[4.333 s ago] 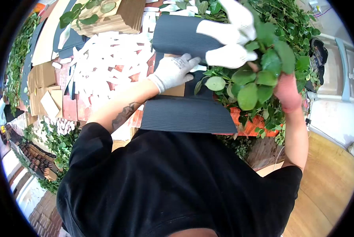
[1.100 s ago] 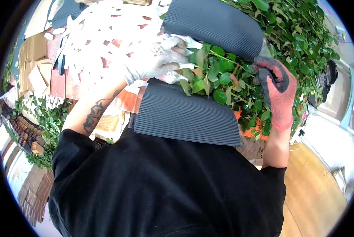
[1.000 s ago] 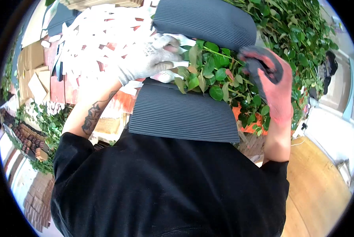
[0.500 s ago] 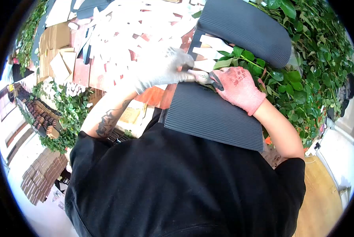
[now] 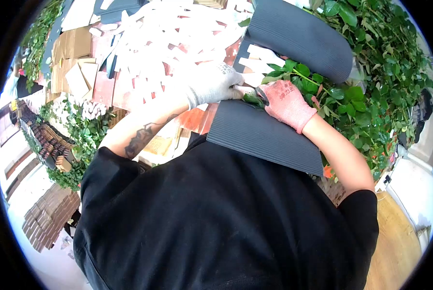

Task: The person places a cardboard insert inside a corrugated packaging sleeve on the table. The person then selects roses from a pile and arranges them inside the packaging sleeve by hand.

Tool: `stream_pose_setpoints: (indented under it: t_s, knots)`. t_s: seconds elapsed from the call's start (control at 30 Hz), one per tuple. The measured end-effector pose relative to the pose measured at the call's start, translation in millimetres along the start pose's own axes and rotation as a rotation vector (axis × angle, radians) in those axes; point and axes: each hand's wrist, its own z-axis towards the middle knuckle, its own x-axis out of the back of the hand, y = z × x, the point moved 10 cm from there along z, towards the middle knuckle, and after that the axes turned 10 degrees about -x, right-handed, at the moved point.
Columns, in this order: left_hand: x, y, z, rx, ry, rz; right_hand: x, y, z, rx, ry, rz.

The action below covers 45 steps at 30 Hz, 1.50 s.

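Note:
My left hand (image 5: 219, 83), in a pale grey glove, pinches a small white-netted flower head. Just right of it is my right hand (image 5: 288, 104), in a pink glove with dark fingertips, its fingers closed around the leafy stem end by that head. Both are over a black ribbed sheet, whose upper flap (image 5: 298, 41) curls up behind and whose lower flap (image 5: 265, 133) lies against my body. Between the flaps are white-sleeved heads (image 5: 262, 54) and green leafy stems (image 5: 306, 77). The gloves partly hide the held stem.
White sleeve pieces (image 5: 163, 38) cover the red table at the left. Beyond them are cardboard pieces (image 5: 74, 43) and dark sheets (image 5: 117, 10). Thick foliage (image 5: 385, 63) fills the right side; pale flowers (image 5: 88, 107) stand at lower left.
My right hand has come left from the foliage and closed near the netted head. My left hand has stayed near the heads, its fingers now pinched closer. The whole view has shifted.

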Motion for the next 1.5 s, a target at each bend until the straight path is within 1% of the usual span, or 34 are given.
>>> stream_pose_setpoints:
  t_s: [0.07, 0.1, 0.13, 0.2, 0.23, 0.27, 0.3, 0.33, 0.37, 0.4, 0.43, 0.47, 0.53, 0.6, 0.63, 0.67, 0.73, 0.8, 0.83, 0.87, 0.93, 0.97, 1.0, 1.03, 1.07, 1.13, 1.17, 1.2, 1.27, 1.3, 1.33, 1.4, 1.47, 1.5]
  knots:
    - [34, 26, -11, -0.181, 0.232, 0.118, 1, 4, -1, -0.031, 0.005, 0.028]
    - [31, 32, -12, -0.222, 0.132, -0.011, 5, 5, -2, -0.038, 0.016, 0.019]
    - [34, 39, -13, -0.234, 0.140, -0.005, 8, 1, -3, 0.005, -0.002, 0.076]
    - [-3, 73, -20, -0.437, -0.221, -0.009, 18, -7, -8, 0.064, -0.025, 0.112]
    - [-13, 68, -12, -0.316, -0.315, 0.153, 25, -8, -12, 0.036, -0.069, 0.088]
    - [-14, 79, -9, -0.316, -0.297, 0.160, 32, -10, -17, 0.008, -0.112, 0.066]
    - [-13, 87, -6, -0.294, -0.230, 0.352, 56, -19, -33, 0.049, 0.025, 0.054]
    - [-13, 91, -8, -0.268, -0.164, 0.543, 78, -24, -45, 0.112, 0.156, 0.193]
    - [-16, 83, -7, -0.212, 0.065, 0.513, 77, -22, -51, 0.087, -0.011, 0.271]
    - [-19, 82, -9, -0.206, 0.087, 0.512, 78, -26, -59, 0.060, -0.180, 0.347]
    - [-19, 83, -11, -0.209, 0.131, 0.487, 63, -19, -65, -0.096, -0.273, 0.104]
    - [-18, 82, -12, -0.214, 0.173, 0.463, 40, -15, -68, -0.082, -0.229, -0.114]
    - [-17, 83, -15, -0.255, 0.242, 0.465, 27, -14, -63, -0.232, -0.208, -0.190]
    - [-11, 86, -18, -0.210, 0.277, 0.475, 28, -16, -68, -0.157, -0.020, -0.173]
    - [-13, 83, -16, -0.113, 0.225, 0.451, 26, -12, -67, -0.197, -0.041, -0.076]
    - [-13, 67, -11, -0.052, 0.474, 0.244, 23, -9, -67, -0.234, -0.074, -0.024]
    - [-34, 66, 13, -0.039, 0.470, 0.301, 25, -12, -64, -0.255, -0.128, 0.052]
    - [-12, 89, -15, -0.023, 0.225, 0.436, 27, -16, -61, -0.265, -0.119, 0.020]
    - [-21, 88, -8, -0.065, 0.173, 0.369, 22, -11, -63, -0.256, -0.094, -0.029]
    - [-23, 84, -5, -0.109, 0.234, 0.313, 17, -5, -65, -0.244, -0.077, -0.077]
    - [-21, 80, -10, -0.091, 0.208, 0.250, 27, -26, -59, -0.126, -0.018, -0.024]
    - [-14, 78, -22, -0.140, 0.169, 0.147, 17, -21, -61, -0.084, -0.060, -0.045]
    - [-10, 80, -31, -0.196, 0.128, 0.054, 16, -28, -59, -0.047, -0.046, -0.122]
    - [-19, 84, -21, -0.227, 0.253, 0.039, 14, -28, -57, -0.060, -0.076, -0.103]
    - [-26, 82, -21, -0.240, 0.251, 0.014, 14, -27, -58, -0.079, -0.098, -0.083]
    - [-21, 87, -27, -0.370, 0.360, -0.014, 13, -26, -59, -0.079, -0.155, -0.112]
    - [-17, 85, -33, -0.381, 0.211, 0.025, 11, -27, -58, -0.063, -0.192, -0.132]
    - [-9, 82, -37, -0.400, 0.207, 0.045, 16, -27, -56, -0.080, -0.171, -0.135]
    - [-10, 86, -45, -0.520, 0.099, -0.059, 26, -33, -55, -0.035, -0.179, -0.070]
    - [-9, 89, -46, -0.513, 0.121, 0.041, 27, -26, -49, -0.150, -0.297, 0.019]
    - [-9, 92, -41, -0.490, 0.180, 0.094, 40, -44, -35, -0.164, -0.544, 0.056]
    - [-12, 90, -36, -0.447, 0.212, 0.199, 53, -34, -24, -0.361, -0.837, 0.148]
    - [-14, 91, -32, -0.493, 0.220, 0.126, 67, -14, -2, -0.259, -0.494, 0.155]
    - [-11, 90, -32, -0.435, 0.308, 0.252, 58, -7, 4, -0.368, -0.512, 0.559]
